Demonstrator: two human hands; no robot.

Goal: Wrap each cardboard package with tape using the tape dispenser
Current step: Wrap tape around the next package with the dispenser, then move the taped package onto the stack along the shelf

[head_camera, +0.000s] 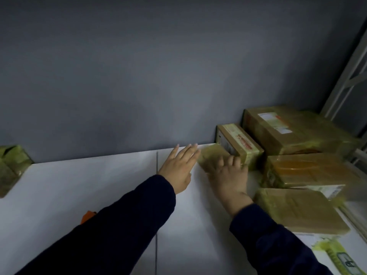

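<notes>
A small flat taped cardboard package (212, 155) lies at the back of the white table (99, 185), against the grey wall. My right hand (228, 175) rests on top of it, fingers spread over its near end; I cannot see whether they curl round the edge. My left hand (178, 165) hovers just left of the package with straight fingers and holds nothing. An orange object (88, 216) pokes out from under my left sleeve; what it is I cannot tell.
Several taped cardboard boxes crowd the right side: a small upright one (240, 145), a long one (294, 132) behind, another (305, 171) and a flat one (297, 209) nearer. A taped package (12, 167) sits at the far left. A metal rack (347, 76) stands on the right.
</notes>
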